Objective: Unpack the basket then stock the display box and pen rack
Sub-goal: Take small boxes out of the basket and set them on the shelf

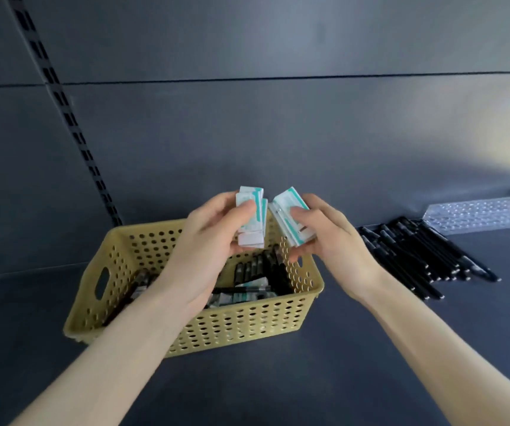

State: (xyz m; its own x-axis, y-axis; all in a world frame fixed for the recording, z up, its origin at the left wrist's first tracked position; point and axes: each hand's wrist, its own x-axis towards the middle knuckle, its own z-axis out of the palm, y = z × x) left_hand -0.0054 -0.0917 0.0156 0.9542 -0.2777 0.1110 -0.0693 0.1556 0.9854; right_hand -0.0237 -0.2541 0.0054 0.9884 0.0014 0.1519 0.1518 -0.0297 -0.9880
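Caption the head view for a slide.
Over a perforated yellow plastic basket, the left hand and right hand hold white-and-teal boxes; black pens lie beside.

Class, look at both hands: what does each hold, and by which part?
Each grips a stack of white-and-teal boxes, thumb on the front face, fingers behind: left hand the left stack, right hand the right stack.

No text can be read. The white-and-teal boxes point(250, 221) bear teal printing, but it is too blurred to make out.
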